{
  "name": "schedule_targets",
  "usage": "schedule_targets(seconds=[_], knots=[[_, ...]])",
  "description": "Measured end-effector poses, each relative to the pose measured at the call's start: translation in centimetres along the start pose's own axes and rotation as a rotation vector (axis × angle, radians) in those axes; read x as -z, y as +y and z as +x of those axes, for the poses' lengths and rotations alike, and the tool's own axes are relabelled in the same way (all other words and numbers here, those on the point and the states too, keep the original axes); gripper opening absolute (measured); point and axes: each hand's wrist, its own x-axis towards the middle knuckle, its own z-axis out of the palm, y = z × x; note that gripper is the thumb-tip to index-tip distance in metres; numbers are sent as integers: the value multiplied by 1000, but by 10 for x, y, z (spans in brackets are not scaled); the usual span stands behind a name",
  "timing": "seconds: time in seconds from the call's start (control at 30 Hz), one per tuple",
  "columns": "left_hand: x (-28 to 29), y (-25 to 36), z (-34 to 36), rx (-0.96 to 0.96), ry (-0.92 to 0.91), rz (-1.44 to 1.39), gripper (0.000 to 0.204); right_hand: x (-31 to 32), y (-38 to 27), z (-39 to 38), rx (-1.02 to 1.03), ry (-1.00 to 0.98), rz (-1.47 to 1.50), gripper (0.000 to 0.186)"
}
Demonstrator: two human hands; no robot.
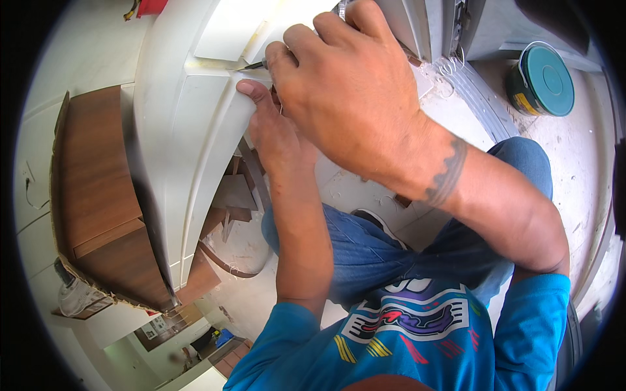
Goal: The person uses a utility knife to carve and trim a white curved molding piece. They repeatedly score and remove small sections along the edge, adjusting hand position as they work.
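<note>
My right hand [345,98] is closed around a thin dark tool [251,66], mostly hidden by my fingers, whose tip meets a groove in a white moulded panel [166,130] near a yellowish smear along the joint. My left hand [277,137] is just below it, thumb pressed on the panel's raised edge beside the tool's tip, its other fingers mostly hidden behind my right hand and the panel edge.
A green lidded bucket [548,81] stands at upper right, near long grey strips [479,98]. At left is a dark wooden cabinet [91,176]. Wood offcuts [228,195] lie on the white floor [358,182] around my bent legs [521,163].
</note>
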Motion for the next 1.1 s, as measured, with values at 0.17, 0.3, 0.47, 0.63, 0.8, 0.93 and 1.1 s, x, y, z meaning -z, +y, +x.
schedule_targets(seconds=[0.17, 0.3, 0.47, 0.63, 0.8, 0.93, 1.1], knots=[[32, -19, 21, 62, 110, 25, 99, 17, 13, 4, 34, -59, 28, 7], [27, -14, 17, 85, 133, 65, 100, 20, 13, 3, 15, -87, 21, 7], [14, -9, 5, 19, 59, -23, 97, 7, 1, 2, -26, -55, -3, 7], [-6, -4, -6, -53, 19, -46, 93, 2, -4, 1, -48, -34, -17, 8], [24, -17, 19, 45, 81, -22, 94, 2, 8, 4, -3, -22, 18, 8], [22, -19, 19, 76, 178, -51, 99, 14, 19, 4, 22, -68, 28, 9], [26, -21, 25, 108, 139, -61, 103, 12, 11, 3, -28, -70, 2, 10]])
